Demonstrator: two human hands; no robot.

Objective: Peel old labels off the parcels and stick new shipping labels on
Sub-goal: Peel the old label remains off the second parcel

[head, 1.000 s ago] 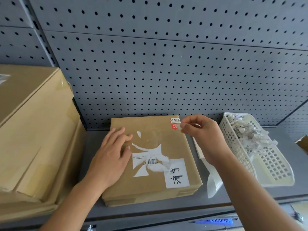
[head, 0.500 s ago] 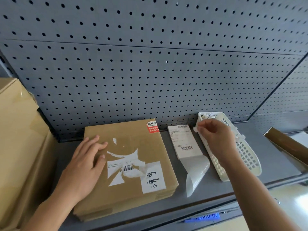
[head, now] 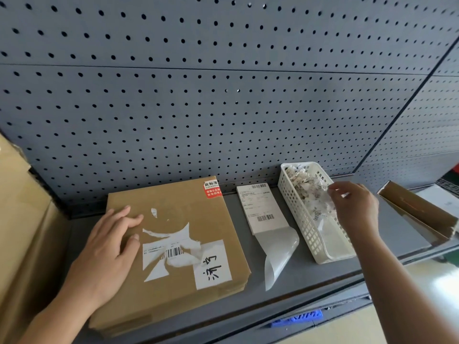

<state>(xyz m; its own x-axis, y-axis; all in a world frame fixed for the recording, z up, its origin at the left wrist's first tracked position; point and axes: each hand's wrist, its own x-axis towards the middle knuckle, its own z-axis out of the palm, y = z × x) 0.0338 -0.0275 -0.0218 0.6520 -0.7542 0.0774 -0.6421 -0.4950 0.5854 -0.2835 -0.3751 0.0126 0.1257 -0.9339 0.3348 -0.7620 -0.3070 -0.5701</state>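
Your right hand (head: 352, 207) has moved from the far corner of the white basket (head: 298, 212) to above the paper scraps (head: 308, 189) inside it. Its fingers are bent together over them, but the tips are blurred and you cannot tell whether they pinch a scrap. Your left hand (head: 111, 247) lies flat, fingers straight, on the brown parcel (head: 173, 209) on the grey shelf (head: 298, 276). The torn old label (head: 171, 252) is still on the parcel's top. The new shipping label (head: 260, 209) lies between parcel and basket, its backing curling up at the near end.
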